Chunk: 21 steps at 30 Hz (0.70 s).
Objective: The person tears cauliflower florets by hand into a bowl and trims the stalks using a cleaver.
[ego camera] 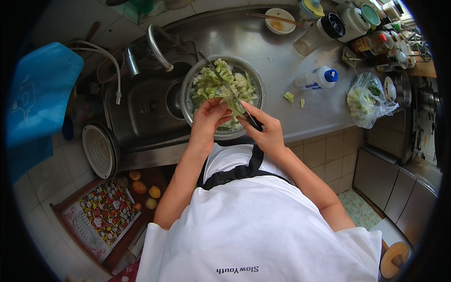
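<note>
A round metal basin [260, 83] full of cauliflower florets [243, 83] stands at the right edge of the sink. Above its near part, my left hand [210, 120] grips a pale green cauliflower piece [233, 106] by its left side. My right hand [262, 127] holds a knife [221, 78] by its black handle, and its fingertips touch the right side of the same piece. The long blade points up and left across the basin, over the florets. Two small cauliflower scraps [289, 97] lie on the steel counter to the right.
The sink [141, 123] with its curved faucet [158, 53] is at the left. On the counter [267, 63] are a white bottle with a blue cap [315, 78], a bowl with chopsticks [280, 25], a plastic bag of cauliflower [364, 100] and several jars. A white colander [98, 151] leans beside the sink.
</note>
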Each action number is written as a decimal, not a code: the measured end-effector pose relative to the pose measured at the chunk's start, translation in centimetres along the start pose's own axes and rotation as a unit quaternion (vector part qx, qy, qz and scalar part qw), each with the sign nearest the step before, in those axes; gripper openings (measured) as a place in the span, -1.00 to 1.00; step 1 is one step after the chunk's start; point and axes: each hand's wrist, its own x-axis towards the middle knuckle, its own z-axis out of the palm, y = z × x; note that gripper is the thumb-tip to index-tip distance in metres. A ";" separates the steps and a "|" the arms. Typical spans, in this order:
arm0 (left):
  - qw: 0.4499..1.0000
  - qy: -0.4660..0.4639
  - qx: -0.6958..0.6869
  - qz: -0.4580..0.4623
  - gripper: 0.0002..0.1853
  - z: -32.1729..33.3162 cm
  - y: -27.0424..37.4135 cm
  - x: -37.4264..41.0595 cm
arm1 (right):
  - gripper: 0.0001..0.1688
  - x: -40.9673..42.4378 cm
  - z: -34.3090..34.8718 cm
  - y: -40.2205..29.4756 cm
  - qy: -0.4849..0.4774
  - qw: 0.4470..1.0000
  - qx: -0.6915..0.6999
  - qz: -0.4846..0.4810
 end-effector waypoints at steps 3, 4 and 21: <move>1.000 0.001 0.010 0.024 -0.73 -0.4 0.0 -0.3 | -0.41 0.1 0.0 -0.5 0.012 1.000 -0.003 -0.013; 0.999 -0.003 0.004 0.036 -0.72 -0.4 0.0 -0.4 | -0.40 0.1 -0.1 -0.8 0.019 1.000 0.005 -0.007; 0.970 -0.126 -0.206 0.001 -0.56 0.9 0.6 -2.6 | -0.31 1.5 1.5 -3.2 0.038 0.997 -0.054 -0.030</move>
